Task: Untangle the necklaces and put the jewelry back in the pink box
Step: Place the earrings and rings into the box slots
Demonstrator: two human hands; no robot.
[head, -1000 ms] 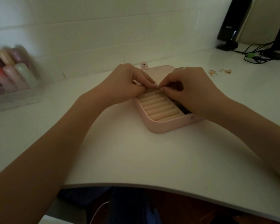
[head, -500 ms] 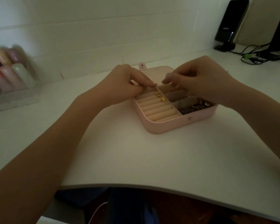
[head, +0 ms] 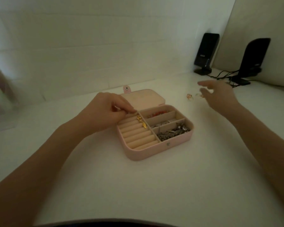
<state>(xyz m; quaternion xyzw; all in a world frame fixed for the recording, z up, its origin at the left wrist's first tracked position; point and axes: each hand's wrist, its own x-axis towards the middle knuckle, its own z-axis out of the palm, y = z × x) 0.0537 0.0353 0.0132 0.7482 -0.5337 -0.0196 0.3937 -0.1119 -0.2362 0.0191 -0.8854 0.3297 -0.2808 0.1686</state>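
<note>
While the left hand pinches the top of a gold earring at the ring rolls of the open pink box, the right hand reaches with fingers spread and nothing held toward small gold pieces lying loose on the white desk near the speakers. Judged progress: mostly done, since the right-side compartments already hold silver jewelry and something reddish (too blurred to identify), leaving the desk pieces, possibly earrings, to collect.
</note>
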